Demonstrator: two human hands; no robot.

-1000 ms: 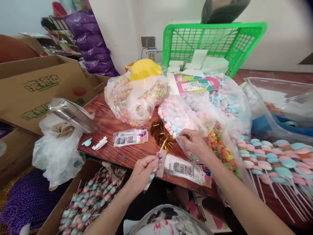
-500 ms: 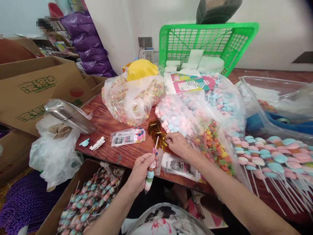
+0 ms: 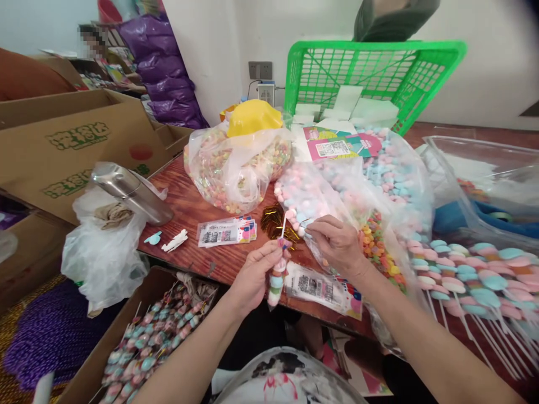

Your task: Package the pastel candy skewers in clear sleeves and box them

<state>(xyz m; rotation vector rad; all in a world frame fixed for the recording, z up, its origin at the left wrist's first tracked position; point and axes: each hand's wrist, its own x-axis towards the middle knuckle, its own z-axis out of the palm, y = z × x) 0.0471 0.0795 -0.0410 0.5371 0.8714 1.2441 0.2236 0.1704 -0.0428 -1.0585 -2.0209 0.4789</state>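
Note:
My left hand (image 3: 256, 275) is closed round the gathered neck of a bagged marshmallow skewer (image 3: 276, 283), its candy end pointing down and its white stick (image 3: 284, 224) standing up out of the wrapper. To the right, my right hand (image 3: 337, 244) pinches a thin twist tie (image 3: 304, 223), only partly visible at the fingertips. A bundle of gold twist ties (image 3: 273, 221) lies on the table just behind the stick. Printed clear wrappers (image 3: 314, 286) lie below my right hand, and another stack of wrappers (image 3: 227, 232) is left of the ties.
An open carton (image 3: 76, 348) of wrapped skewers stands at lower left. Unwrapped marshmallow skewers (image 3: 471, 269) are piled at right. Bags of gummy candy (image 3: 240, 168) and marshmallows (image 3: 400, 174) sit behind, before a green basket (image 3: 374, 47). A steel flask (image 3: 132, 193) leans at left.
My right hand has left the gold bundle, moving up and right with a twist tie. My left hand and the skewer have shifted slightly right and up. The view has shifted slightly.

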